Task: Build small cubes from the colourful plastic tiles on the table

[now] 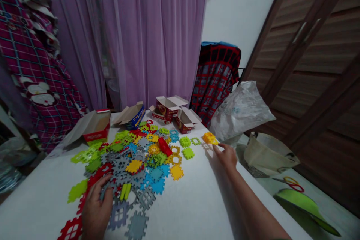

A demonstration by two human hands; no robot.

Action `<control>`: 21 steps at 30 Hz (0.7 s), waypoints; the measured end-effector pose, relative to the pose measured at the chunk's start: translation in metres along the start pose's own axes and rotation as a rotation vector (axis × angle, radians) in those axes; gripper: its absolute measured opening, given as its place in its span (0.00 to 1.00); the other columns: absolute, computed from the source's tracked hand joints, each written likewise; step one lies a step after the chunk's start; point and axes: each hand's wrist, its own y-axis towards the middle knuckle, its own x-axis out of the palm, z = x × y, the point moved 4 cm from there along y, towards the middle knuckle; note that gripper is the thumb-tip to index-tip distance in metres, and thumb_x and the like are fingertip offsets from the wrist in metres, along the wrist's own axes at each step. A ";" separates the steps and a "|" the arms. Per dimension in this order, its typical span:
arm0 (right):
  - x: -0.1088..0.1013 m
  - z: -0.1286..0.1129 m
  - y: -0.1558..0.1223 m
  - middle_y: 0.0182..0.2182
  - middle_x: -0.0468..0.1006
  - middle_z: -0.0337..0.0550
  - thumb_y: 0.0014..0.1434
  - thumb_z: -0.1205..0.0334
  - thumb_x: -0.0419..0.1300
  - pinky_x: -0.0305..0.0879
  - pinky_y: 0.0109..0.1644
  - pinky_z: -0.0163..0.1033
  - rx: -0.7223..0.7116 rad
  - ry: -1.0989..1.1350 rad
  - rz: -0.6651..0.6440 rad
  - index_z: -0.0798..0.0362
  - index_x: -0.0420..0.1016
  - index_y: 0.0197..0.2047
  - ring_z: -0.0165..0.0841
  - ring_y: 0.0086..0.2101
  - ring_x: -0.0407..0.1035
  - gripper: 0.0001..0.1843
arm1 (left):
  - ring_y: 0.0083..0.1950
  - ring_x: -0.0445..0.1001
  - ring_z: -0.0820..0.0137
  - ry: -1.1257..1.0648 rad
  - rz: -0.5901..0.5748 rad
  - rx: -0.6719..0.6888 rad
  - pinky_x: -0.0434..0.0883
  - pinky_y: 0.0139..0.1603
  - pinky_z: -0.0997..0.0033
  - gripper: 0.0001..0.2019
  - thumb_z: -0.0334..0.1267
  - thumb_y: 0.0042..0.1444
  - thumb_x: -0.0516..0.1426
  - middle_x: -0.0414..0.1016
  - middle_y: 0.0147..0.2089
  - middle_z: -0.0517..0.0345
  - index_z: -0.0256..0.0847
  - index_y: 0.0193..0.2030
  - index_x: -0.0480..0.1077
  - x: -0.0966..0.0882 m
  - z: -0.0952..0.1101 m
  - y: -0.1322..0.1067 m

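A heap of flat plastic interlocking tiles [140, 161] in green, grey, yellow, blue and red covers the white table [197, 202]. My left hand [95, 206] rests on the near left of the heap, fingers curled over grey and red tiles. My right hand [226, 155] reaches out to the table's right edge, its fingertips touching a yellow tile piece [210, 138]. A red block [164, 146] lies on top of the heap.
Several opened cardboard boxes [168, 108] stand at the table's far side, one red box [97, 127] at the left. A white plastic bag [242, 110] and a cloth bag [267, 153] sit off the right edge. Purple curtains hang behind.
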 end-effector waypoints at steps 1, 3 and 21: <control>-0.004 -0.003 0.012 0.51 0.78 0.55 0.60 0.47 0.57 0.65 0.53 0.47 -0.013 -0.042 -0.010 0.56 0.80 0.51 0.48 0.52 0.70 0.25 | 0.49 0.76 0.59 0.003 -0.014 -0.007 0.73 0.49 0.60 0.21 0.50 0.57 0.50 0.76 0.53 0.50 0.45 0.51 0.74 0.001 0.000 0.000; -0.010 -0.010 0.031 0.51 0.78 0.55 0.61 0.46 0.56 0.66 0.53 0.48 -0.041 -0.127 -0.044 0.54 0.80 0.52 0.48 0.52 0.70 0.25 | 0.49 0.76 0.58 0.015 -0.023 -0.017 0.73 0.50 0.58 0.21 0.50 0.58 0.50 0.76 0.54 0.50 0.45 0.51 0.74 0.001 0.000 -0.001; 0.005 -0.019 0.062 0.52 0.78 0.57 0.60 0.47 0.58 0.65 0.53 0.49 -0.128 -0.244 -0.128 0.53 0.81 0.52 0.50 0.53 0.70 0.24 | 0.54 0.73 0.55 0.052 0.027 0.071 0.71 0.54 0.55 0.19 0.49 0.58 0.51 0.75 0.54 0.49 0.45 0.51 0.73 0.003 -0.006 -0.001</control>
